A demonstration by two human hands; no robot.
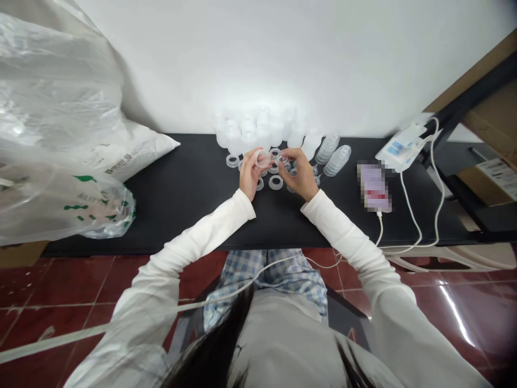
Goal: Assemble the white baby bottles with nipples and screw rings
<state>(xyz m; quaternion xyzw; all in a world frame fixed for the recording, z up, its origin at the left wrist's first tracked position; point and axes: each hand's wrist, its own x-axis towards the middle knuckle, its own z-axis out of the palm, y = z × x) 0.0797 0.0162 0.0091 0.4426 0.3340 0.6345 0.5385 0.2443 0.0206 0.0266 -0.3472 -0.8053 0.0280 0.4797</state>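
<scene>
My left hand [250,173] pinches a small clear plastic ring cap [263,158] above the black table [186,188]. My right hand [299,173] is closed beside it, its fingertips on another clear piece [283,159] that I cannot name. Several loose clear rings [276,182] lie on the table under and around both hands. Behind them stand several white plastic bottles [258,129] against the wall, and two stacks of clear caps [333,153] lie on their sides to the right.
Large clear plastic bags [52,134] fill the table's left end. A phone [374,187] with a white cable [407,210] and a white charger box [402,146] lie on the right. A dark shelf with cardboard boxes [493,124] stands at far right.
</scene>
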